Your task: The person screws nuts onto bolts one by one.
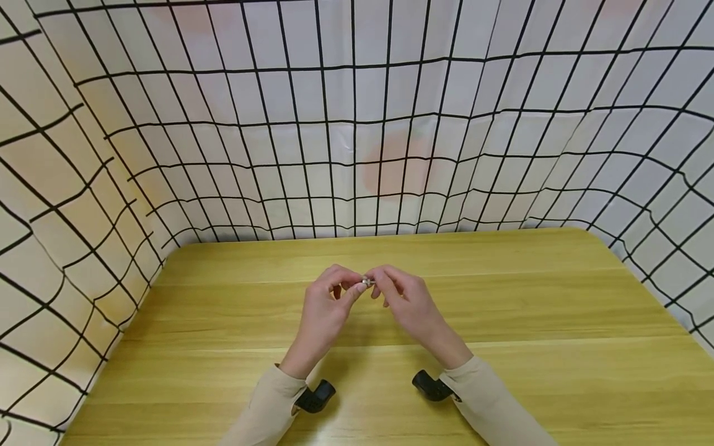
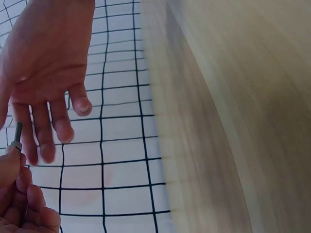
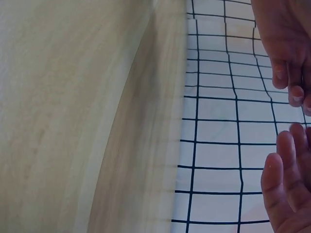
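Note:
A small metal bolt (image 1: 368, 282) with a nut-like collar is between the hands, above the wooden table. My left hand (image 1: 328, 303) pinches its thicker end between thumb and index finger. In the left wrist view the thin shaft of the bolt (image 2: 18, 132) sticks up from the left fingertips. My right hand (image 1: 409, 303) is at the shaft's far end. Its fingers extend fairly straight beside the tip in the left wrist view, with the thumb partly cut off by the frame edge. The right wrist view shows the right hand (image 3: 286, 189) below the left, the bolt out of sight.
The wooden table (image 1: 223, 347) spreads under both hands. White sheets with a black grid net (image 1: 334, 136) rise behind it and at both sides. A black wrist mount (image 1: 316, 396) projects from the left sleeve, and another mount (image 1: 432, 385) from the right sleeve.

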The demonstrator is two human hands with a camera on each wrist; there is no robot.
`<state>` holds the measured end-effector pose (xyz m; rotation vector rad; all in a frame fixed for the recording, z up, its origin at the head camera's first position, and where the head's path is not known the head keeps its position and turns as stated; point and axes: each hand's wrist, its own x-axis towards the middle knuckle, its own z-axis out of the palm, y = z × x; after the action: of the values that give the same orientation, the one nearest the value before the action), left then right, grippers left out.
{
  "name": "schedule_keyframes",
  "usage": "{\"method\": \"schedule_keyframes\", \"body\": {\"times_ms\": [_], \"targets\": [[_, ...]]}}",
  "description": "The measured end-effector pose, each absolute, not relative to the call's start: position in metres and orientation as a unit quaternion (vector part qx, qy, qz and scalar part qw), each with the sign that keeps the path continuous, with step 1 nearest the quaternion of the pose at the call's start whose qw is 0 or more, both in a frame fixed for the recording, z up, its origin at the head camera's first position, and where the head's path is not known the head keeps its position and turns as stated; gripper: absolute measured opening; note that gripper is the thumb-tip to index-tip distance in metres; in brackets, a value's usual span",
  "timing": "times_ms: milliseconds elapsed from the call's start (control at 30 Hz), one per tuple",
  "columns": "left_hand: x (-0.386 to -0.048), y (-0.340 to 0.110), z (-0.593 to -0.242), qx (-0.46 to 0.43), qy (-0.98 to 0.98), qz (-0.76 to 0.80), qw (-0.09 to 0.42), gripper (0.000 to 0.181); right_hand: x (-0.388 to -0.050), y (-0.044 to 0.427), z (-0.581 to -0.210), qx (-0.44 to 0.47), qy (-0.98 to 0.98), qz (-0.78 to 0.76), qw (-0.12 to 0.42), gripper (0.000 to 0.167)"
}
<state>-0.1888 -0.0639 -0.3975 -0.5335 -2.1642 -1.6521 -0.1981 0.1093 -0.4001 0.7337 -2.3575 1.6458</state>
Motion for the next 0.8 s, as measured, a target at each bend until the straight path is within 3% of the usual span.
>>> {"method": "schedule_keyframes", "body": {"times_ms": [100,267,467,800], "targets": [[-0.188,-0.066,-0.397,-0.187,-0.769,-0.583,0.185,0.003,-0.198,0.109,-0.398,0.261,-0.784,0.555,0.100,0.016],[-0.189,-0.068,-0.396,-0.187,-0.764,-0.589,0.188,0.004,-0.189,0.105,-0.385,0.307,-0.771,0.539,0.144,0.025],[-0.189,-0.067,-0.395,-0.188,-0.759,-0.595,0.187,0.003,-0.182,0.102,-0.371,0.333,-0.765,0.520,0.183,0.022],[-0.188,-0.067,-0.393,-0.184,-0.758,-0.600,0.177,0.004,-0.193,0.104,-0.389,0.311,-0.774,0.523,0.176,0.017]]}}
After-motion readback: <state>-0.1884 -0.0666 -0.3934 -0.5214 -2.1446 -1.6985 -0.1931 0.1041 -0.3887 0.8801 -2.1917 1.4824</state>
